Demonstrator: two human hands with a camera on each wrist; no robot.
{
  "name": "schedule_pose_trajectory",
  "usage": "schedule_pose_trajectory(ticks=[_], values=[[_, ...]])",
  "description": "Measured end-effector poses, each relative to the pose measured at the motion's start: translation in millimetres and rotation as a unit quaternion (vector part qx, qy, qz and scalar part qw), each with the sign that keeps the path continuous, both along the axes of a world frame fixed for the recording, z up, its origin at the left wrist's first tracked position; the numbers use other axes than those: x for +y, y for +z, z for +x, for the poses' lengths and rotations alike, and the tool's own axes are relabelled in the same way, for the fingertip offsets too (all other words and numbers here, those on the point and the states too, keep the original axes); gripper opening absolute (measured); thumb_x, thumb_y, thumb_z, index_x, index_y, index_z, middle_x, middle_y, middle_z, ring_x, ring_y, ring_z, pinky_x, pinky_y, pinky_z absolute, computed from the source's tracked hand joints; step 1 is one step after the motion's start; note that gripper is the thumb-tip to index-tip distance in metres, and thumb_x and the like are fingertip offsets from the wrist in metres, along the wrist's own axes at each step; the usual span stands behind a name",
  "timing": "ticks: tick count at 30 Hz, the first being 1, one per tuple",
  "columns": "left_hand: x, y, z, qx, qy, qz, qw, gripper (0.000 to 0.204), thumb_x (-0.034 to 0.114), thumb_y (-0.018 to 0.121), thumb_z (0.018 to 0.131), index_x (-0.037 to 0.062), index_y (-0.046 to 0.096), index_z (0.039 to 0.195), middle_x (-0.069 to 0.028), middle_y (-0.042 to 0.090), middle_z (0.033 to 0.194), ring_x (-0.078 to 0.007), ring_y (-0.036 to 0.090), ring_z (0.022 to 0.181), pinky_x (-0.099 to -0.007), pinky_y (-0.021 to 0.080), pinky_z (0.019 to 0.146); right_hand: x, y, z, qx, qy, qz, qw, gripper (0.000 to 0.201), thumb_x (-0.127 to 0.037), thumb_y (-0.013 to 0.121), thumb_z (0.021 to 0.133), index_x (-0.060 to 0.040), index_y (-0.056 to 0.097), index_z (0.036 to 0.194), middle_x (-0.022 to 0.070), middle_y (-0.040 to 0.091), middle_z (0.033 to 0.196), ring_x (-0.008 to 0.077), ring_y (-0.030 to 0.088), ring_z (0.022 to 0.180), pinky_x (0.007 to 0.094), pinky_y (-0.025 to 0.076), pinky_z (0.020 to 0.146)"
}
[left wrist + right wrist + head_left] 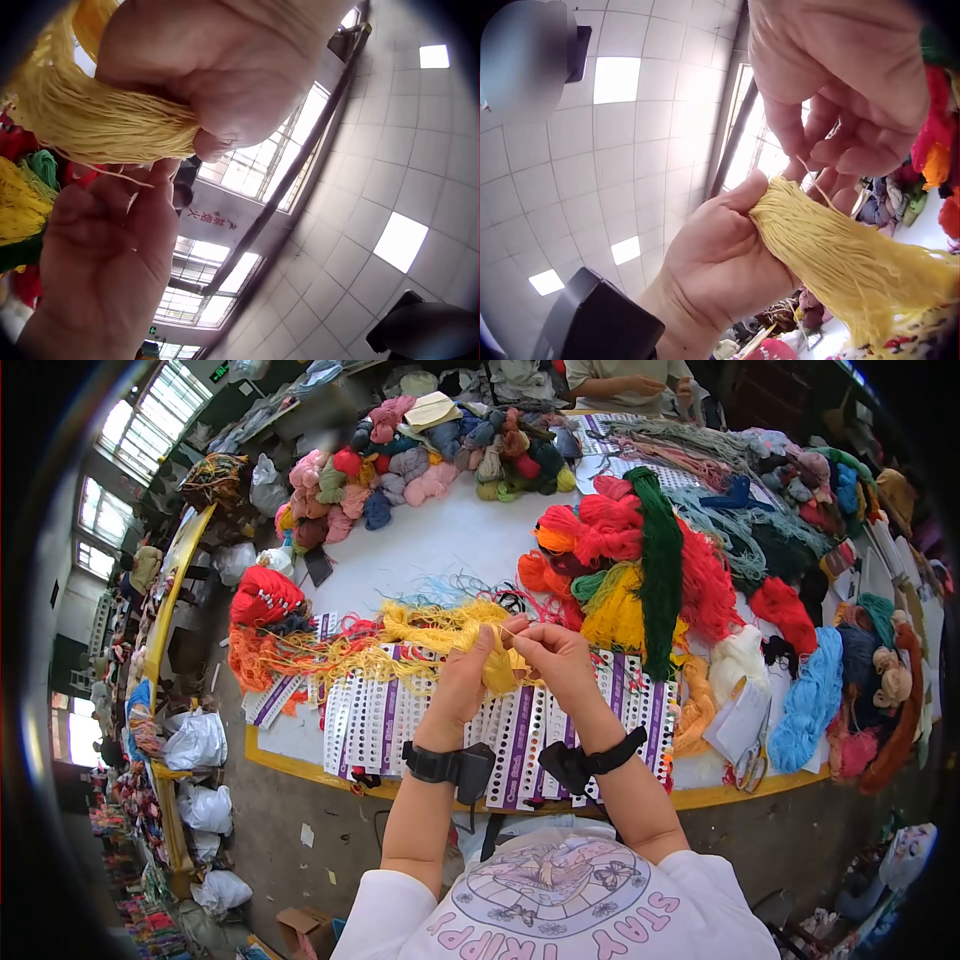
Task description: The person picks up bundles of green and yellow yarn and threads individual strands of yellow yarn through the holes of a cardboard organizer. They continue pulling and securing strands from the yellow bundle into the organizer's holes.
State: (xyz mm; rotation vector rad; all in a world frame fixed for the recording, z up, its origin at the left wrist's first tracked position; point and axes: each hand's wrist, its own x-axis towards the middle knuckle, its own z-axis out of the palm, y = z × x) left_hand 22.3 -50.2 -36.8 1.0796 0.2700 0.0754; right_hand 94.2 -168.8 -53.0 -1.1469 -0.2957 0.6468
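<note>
My left hand [466,680] grips one end of a bundle of yellow embroidery thread [500,668], with the thumb over it; in the right wrist view the strands [832,247] fan out downward from that hand [720,255]. Close beside it, my right hand [562,664] pinches a single thin thread [810,174] between thumb and fingertips, right at the gripped end. More loose yellow thread [430,622] lies on the table beyond the left hand. Beneath both hands are white punched thread cards [400,710] with purple labels, laid side by side.
Orange and red thread [252,658] lies at the left. Tall heaps of red skeins [610,525], dark green thread [656,575] and blue thread [806,705] crowd the right. Scissors [750,768] rest near the front edge. Another person [625,385] is across the table.
</note>
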Motion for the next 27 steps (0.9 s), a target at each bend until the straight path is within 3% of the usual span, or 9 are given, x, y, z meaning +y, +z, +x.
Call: schedule_pose_trajectory(ticks=[4, 7, 11, 17, 20, 23, 24, 26, 27], values=[[1, -10, -2, -0.004, -0.015, -0.004, 1.0, 0.052, 0.04, 0.035, 0.092, -0.0015, 0.044, 0.121, -0.0092, 0.046, 0.124, -0.0175, 0.049, 0.107, -0.0335, 0.047, 0.082, -8, -9, 0, 0.002, -0.013, 0.019, 1.0, 0.014, -0.013, 0.063, 0.078, 0.0006, 0.064, 0.081, 0.0011, 0.06, 0.072, 0.0052, 0.055, 0.063, 0.0203, 0.047, 0.05], [-10, -8, -3, -0.005, -0.011, -0.024, 1.0, 0.05, 0.038, 0.035, 0.092, -0.0003, 0.043, 0.122, -0.0082, 0.046, 0.124, -0.0163, 0.05, 0.105, -0.0318, 0.047, 0.082, -10, -2, -7, -0.044, -0.04, -0.05, 0.997, 0.017, -0.014, 0.064, 0.078, 0.0016, 0.064, 0.082, 0.0018, 0.061, 0.071, 0.0056, 0.055, 0.061, 0.0209, 0.048, 0.05], [-18, -16, -3, -0.048, 0.0, 0.202, 0.978, 0.043, 0.031, 0.038, 0.093, 0.0011, 0.042, 0.124, -0.0055, 0.047, 0.123, -0.013, 0.051, 0.101, -0.0284, 0.046, 0.081, -10, -15, -8, -0.069, -0.03, -0.077, 0.994, 0.02, -0.015, 0.066, 0.077, 0.0042, 0.064, 0.081, 0.0032, 0.06, 0.066, 0.0067, 0.054, 0.056, 0.0214, 0.048, 0.048], [-21, -27, -5, -0.037, 0.064, 0.14, 0.987, 0.033, 0.02, 0.044, 0.091, -0.0013, 0.05, 0.115, -0.009, 0.054, 0.114, -0.0142, 0.054, 0.097, -0.0278, 0.045, 0.082, -15, -15, -12, -0.024, -0.028, -0.049, 0.998, 0.014, -0.012, 0.064, 0.077, 0.0012, 0.065, 0.079, 0.0019, 0.06, 0.068, 0.0071, 0.055, 0.061, 0.021, 0.045, 0.054], [-21, -31, -1, -0.042, 0.094, 0.151, 0.983, 0.029, 0.016, 0.046, 0.089, -0.0028, 0.054, 0.11, -0.011, 0.058, 0.107, -0.016, 0.056, 0.094, -0.0287, 0.045, 0.081, -14, -25, -15, -0.124, -0.058, -0.068, 0.988, 0.01, -0.01, 0.064, 0.076, -0.0009, 0.065, 0.079, 0.0014, 0.059, 0.074, 0.0076, 0.055, 0.067, 0.0216, 0.044, 0.059], [-22, -36, 3, -0.031, 0.126, 0.099, 0.987, 0.027, 0.016, 0.048, 0.088, -0.004, 0.054, 0.106, -0.0115, 0.059, 0.103, -0.0178, 0.057, 0.093, -0.0303, 0.046, 0.081, -14, -29, -14, -0.227, -0.122, -0.101, 0.961, 0.008, -0.007, 0.063, 0.075, -0.0013, 0.064, 0.081, 0.0029, 0.058, 0.082, 0.0077, 0.054, 0.076, 0.0225, 0.043, 0.061], [-21, -37, 4, -0.019, 0.134, 0.048, 0.99, 0.024, 0.015, 0.049, 0.087, -0.0026, 0.055, 0.103, -0.0103, 0.06, 0.097, -0.0177, 0.058, 0.09, -0.0308, 0.046, 0.079, -12, -35, -12, -0.222, -0.153, -0.061, 0.961, 0.008, -0.008, 0.062, 0.076, -0.0021, 0.063, 0.081, 0.0036, 0.058, 0.085, 0.0082, 0.054, 0.078, 0.0226, 0.043, 0.061], [-15, -43, 4, 0.009, 0.148, -0.054, 0.987, 0.019, 0.015, 0.05, 0.087, 0.0, 0.055, 0.097, -0.0078, 0.061, 0.086, -0.0173, 0.059, 0.082, -0.0319, 0.047, 0.076, -9, -42, -9, -0.209, -0.214, 0.018, 0.954, 0.008, -0.008, 0.061, 0.077, -0.0039, 0.062, 0.083, 0.005, 0.058, 0.09, 0.0094, 0.053, 0.082, 0.0228, 0.044, 0.06], [1, -50, 4, -0.002, 0.182, -0.125, 0.975, 0.011, 0.012, 0.051, 0.085, 0.0024, 0.054, 0.09, -0.0056, 0.057, 0.079, -0.0163, 0.057, 0.073, -0.0315, 0.047, 0.071, -23, -35, -5, 0.025, -0.167, 0.108, 0.98, 0.013, -0.016, 0.053, 0.082, -0.0074, 0.061, 0.088, 0.0076, 0.058, 0.096, 0.0128, 0.054, 0.089, 0.025, 0.046, 0.063]])
